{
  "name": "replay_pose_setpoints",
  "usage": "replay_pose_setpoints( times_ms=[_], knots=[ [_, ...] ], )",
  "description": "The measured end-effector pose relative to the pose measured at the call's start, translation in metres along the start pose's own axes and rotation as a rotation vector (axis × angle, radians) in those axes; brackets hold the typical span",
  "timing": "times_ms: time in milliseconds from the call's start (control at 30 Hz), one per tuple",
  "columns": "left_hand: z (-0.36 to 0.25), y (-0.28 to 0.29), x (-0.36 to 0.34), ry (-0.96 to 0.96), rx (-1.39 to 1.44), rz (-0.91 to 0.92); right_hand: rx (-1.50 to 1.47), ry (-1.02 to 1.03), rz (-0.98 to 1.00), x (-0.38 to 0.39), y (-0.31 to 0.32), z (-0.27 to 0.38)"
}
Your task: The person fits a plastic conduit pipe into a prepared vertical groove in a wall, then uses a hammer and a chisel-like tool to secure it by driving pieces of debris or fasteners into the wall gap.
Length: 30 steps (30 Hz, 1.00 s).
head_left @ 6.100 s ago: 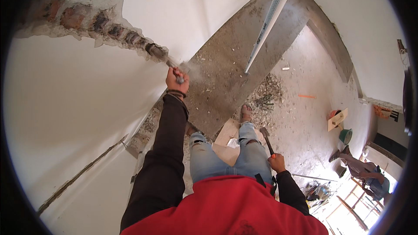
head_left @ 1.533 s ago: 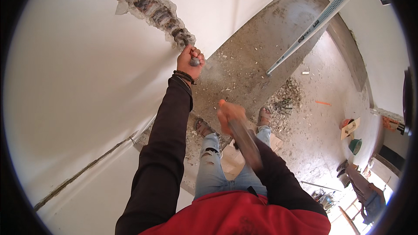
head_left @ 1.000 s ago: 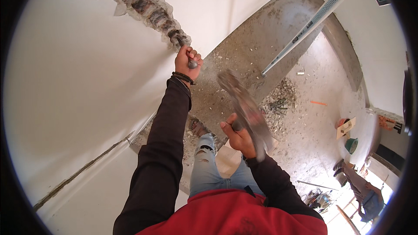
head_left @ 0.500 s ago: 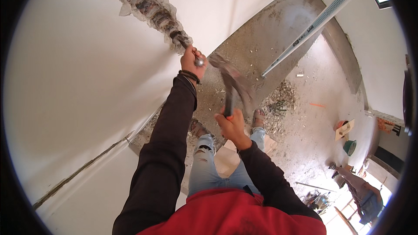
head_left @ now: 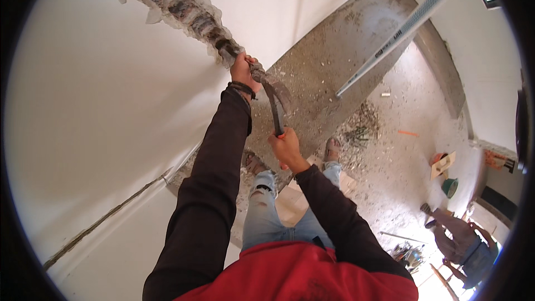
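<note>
My left hand is wrapped round a metal chisel, its far end set in the rough groove broken into the white wall. Brick and torn plaster show along that groove. In my right hand is a claw hammer, gripped low on its dark handle with orange at the grip. The hammer's head lies at the chisel's near end, right beside my left fist, and covers that end from sight. Whether the two metals touch I cannot tell.
A long metal straightedge leans across the right side. Rubble lies on the floor near my feet. Farther right are an orange strip, a wooden board, a green bucket, tangled cables and another person.
The hammer has swung up and left to the chisel's end, my right hand moving with it. My left hand keeps its hold. The other person has shifted posture.
</note>
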State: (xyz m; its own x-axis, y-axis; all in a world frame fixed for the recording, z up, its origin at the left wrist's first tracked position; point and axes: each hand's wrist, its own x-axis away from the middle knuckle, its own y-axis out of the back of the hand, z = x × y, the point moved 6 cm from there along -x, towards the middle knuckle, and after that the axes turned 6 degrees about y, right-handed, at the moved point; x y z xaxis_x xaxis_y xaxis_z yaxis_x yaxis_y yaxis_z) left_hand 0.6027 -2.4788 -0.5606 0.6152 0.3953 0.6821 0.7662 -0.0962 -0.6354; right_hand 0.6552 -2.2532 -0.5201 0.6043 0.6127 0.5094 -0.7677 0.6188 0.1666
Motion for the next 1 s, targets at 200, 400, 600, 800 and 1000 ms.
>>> replay_pose_setpoints(
  times_ms=[200, 400, 600, 800, 1000],
  knots=[
    [0.013, 0.012, 0.032, -0.166, -0.069, -0.352, 0.037, 0.184, -0.034, 0.050, 0.030, 0.001],
    [0.003, 0.023, 0.031, -0.076, -0.056, -0.281, -0.331, 0.103, -0.041, 0.078, 0.053, 0.039],
    [0.001, 0.024, 0.021, -0.144, -0.065, -0.305, -0.370, 0.781, -0.383, 0.059, 0.028, 0.081],
    [-0.004, 0.039, 0.018, -0.181, -0.242, -0.340, 0.004, 0.172, 0.082, 0.026, 0.000, -0.008],
    [0.010, 0.027, 0.025, 0.032, -0.122, -0.176, -0.482, 0.568, -0.139, 0.055, 0.002, 0.010]
  ],
)
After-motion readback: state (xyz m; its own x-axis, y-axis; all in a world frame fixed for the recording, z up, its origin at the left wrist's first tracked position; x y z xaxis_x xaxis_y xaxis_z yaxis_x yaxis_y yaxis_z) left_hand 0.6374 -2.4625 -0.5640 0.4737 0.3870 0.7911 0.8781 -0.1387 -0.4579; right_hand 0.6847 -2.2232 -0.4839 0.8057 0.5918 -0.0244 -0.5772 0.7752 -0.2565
